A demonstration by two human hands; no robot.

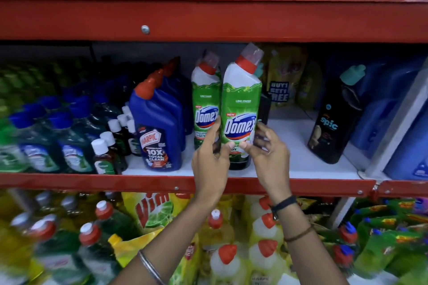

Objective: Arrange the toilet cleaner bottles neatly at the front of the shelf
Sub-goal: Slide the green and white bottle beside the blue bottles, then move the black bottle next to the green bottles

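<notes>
A green and white Domex bottle [240,104] with a red cap stands upright near the front of the white shelf [296,166]. My left hand [209,159] and my right hand [268,152] both grip its lower part, thumbs meeting on the label. A second Domex bottle [205,97] stands just behind and to its left, touching my left fingers. Blue Harpic bottles [157,132] with red caps stand in a row at the left of these. A dark bottle [264,109] is partly hidden behind the front Domex.
A black Spic bottle [333,122] stands at the right, with blue bottles [393,111] beyond it. Small dark bottles with white caps [104,155] crowd the left. A red shelf beam [208,18] runs overhead, and the red front lip [139,184] runs below.
</notes>
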